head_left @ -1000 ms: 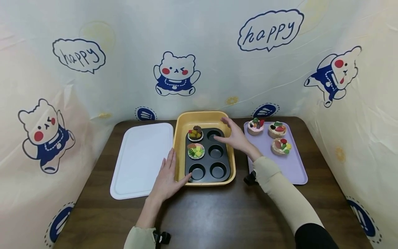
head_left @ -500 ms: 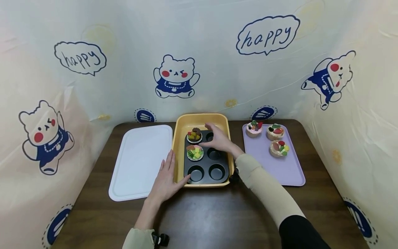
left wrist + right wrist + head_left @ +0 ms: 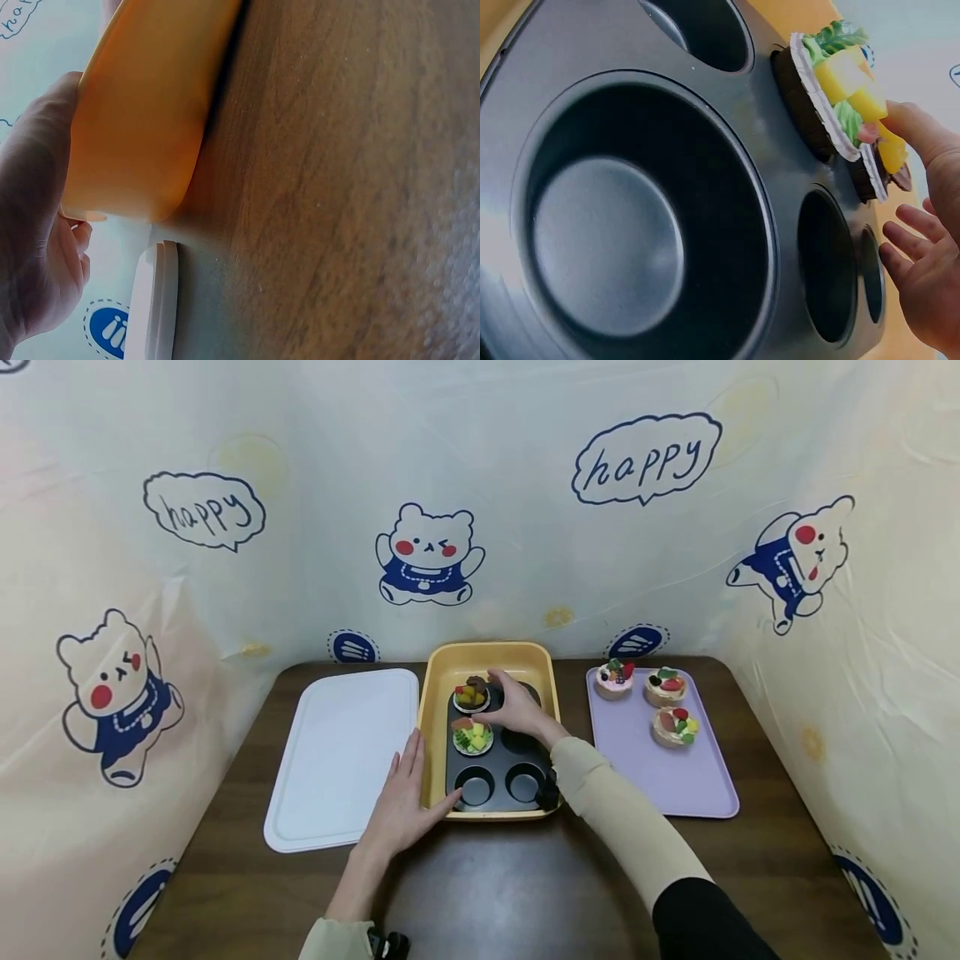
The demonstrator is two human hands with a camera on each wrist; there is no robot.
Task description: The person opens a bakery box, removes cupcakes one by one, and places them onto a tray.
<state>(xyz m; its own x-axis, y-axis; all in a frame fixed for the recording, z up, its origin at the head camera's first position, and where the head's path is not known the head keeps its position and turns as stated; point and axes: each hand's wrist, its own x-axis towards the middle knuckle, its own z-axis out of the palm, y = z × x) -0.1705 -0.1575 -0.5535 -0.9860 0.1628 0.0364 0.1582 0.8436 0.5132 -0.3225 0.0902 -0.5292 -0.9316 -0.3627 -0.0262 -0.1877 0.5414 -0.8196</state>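
In the head view, my left hand (image 3: 401,802) lies along the left side of the yellow tray (image 3: 491,653), fingers straight and thumb across its front corner. My right hand (image 3: 517,710) reaches over the dark muffin pan (image 3: 498,783) inside that tray. Its fingers and thumb are spread just right of a toy tart with brown and yellow topping (image 3: 471,696), in the back left cup. A second toy tart with green and yellow topping (image 3: 472,739) sits in front of it. In the right wrist view, the thumb overlaps that tart's topping (image 3: 845,77).
A white lid-like board (image 3: 341,760) lies left of the yellow tray. On the right stands a purple tray (image 3: 667,777) bearing a pink toy tart (image 3: 614,679) and two cream toy tarts, one behind (image 3: 664,687) and one in front (image 3: 673,727). A printed cloth hangs behind the table.
My right hand has moved left, from the pan's right column toward the back left tart. My left hand stays at the yellow tray. The head view has tilted up slightly.
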